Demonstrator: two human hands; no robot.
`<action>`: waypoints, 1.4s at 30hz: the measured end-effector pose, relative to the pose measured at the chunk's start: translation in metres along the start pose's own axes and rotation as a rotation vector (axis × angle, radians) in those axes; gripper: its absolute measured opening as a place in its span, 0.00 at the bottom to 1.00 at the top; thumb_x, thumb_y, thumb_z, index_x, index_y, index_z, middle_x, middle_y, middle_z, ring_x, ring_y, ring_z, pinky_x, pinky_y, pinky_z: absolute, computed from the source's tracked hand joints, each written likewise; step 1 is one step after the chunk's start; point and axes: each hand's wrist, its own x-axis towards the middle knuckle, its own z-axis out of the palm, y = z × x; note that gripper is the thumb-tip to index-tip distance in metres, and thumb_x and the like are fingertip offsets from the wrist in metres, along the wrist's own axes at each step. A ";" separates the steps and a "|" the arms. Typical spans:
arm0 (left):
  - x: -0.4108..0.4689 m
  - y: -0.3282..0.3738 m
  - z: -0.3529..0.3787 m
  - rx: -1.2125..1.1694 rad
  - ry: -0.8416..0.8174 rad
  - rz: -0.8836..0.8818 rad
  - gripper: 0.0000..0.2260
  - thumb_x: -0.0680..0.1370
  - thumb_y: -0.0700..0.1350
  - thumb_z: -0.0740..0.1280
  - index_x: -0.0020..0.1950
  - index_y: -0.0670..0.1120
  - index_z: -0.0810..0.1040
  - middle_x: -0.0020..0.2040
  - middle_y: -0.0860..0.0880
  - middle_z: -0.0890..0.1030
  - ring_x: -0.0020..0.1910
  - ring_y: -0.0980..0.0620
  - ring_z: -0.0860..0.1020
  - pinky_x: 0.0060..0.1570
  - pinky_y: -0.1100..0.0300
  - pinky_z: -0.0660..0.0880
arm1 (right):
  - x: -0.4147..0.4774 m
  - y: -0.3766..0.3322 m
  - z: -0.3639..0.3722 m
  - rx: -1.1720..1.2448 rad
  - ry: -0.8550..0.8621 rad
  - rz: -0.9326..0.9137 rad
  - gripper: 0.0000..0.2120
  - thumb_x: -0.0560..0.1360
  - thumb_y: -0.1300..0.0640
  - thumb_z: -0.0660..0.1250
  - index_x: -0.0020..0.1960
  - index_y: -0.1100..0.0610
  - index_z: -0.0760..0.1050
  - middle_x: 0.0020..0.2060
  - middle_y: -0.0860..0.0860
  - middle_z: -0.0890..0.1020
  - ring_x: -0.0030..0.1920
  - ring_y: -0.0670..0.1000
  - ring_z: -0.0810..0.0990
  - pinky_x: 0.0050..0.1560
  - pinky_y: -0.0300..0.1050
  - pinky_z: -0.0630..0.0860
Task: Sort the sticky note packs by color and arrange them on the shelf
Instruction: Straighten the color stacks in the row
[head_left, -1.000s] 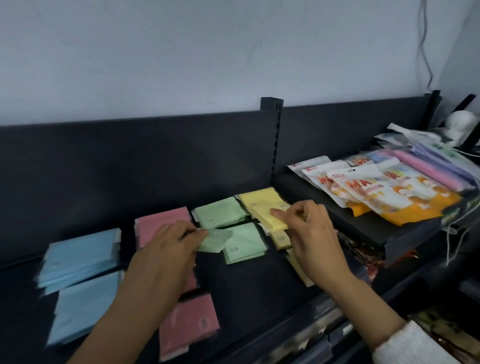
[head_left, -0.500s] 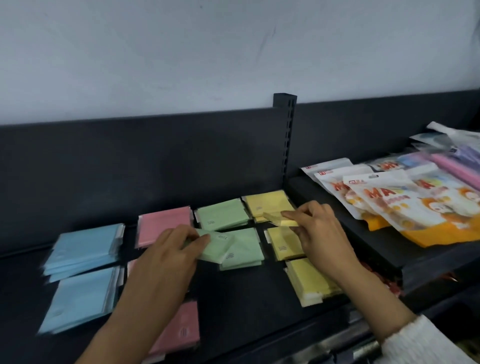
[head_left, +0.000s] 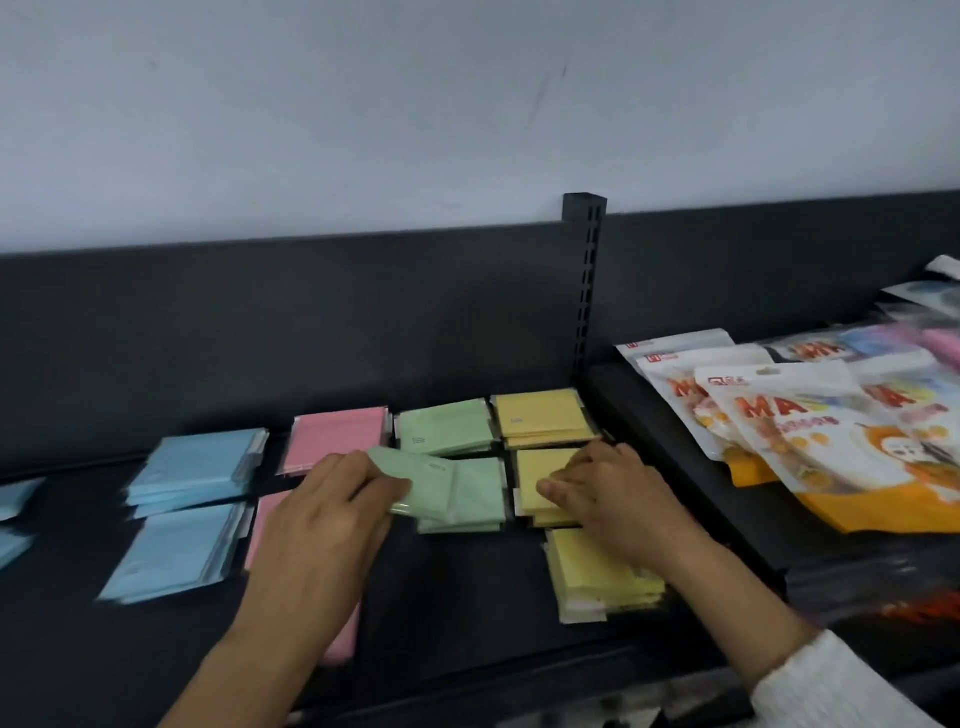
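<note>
Pinching a green pack (head_left: 421, 480) between thumb and fingers, the left grip (head_left: 330, 519) held it tilted just over the front green stack (head_left: 470, 512) on the dark shelf (head_left: 467, 613). The right grip (head_left: 613, 499) lay with bent fingers on the middle yellow stack (head_left: 540, 470); whether it clasped the top pack or only pressed on it could not be told.

The shelf carried the packs in columns by colour. At the right stood the back yellow stack (head_left: 540, 418), the middle one and the front yellow stack (head_left: 592, 571). Just left of them were the back green stack (head_left: 447, 428) and the front one. Next came a pink stack (head_left: 337, 436) at the back, with more pink (head_left: 267, 514) partly hidden under the left wrist. Two blue stacks (head_left: 200, 462) lay farther left, and more blue (head_left: 15, 499) was blurred at the edge.

Beyond a slotted post (head_left: 584, 291), a raised shelf (head_left: 675, 467) carried overlapping printed bags (head_left: 779, 426).
</note>
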 end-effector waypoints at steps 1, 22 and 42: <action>0.000 0.002 0.001 0.004 0.007 -0.011 0.10 0.69 0.41 0.61 0.43 0.44 0.81 0.39 0.48 0.76 0.41 0.50 0.71 0.35 0.57 0.71 | 0.000 0.001 0.000 -0.001 0.020 -0.018 0.22 0.76 0.36 0.53 0.61 0.45 0.76 0.59 0.45 0.72 0.61 0.49 0.65 0.61 0.50 0.66; 0.029 0.028 0.056 -0.097 -0.429 -0.246 0.10 0.75 0.45 0.67 0.55 0.47 0.79 0.53 0.49 0.77 0.54 0.49 0.77 0.54 0.57 0.72 | -0.003 0.012 0.011 -0.003 0.056 -0.139 0.18 0.78 0.44 0.57 0.62 0.53 0.74 0.58 0.48 0.71 0.59 0.49 0.68 0.59 0.48 0.72; 0.020 0.019 0.031 -0.093 -0.135 -0.099 0.11 0.71 0.40 0.66 0.51 0.45 0.81 0.46 0.47 0.83 0.42 0.46 0.82 0.42 0.60 0.77 | 0.000 -0.001 -0.008 -0.116 0.005 -0.117 0.19 0.77 0.45 0.59 0.65 0.52 0.72 0.61 0.51 0.73 0.62 0.53 0.70 0.60 0.52 0.71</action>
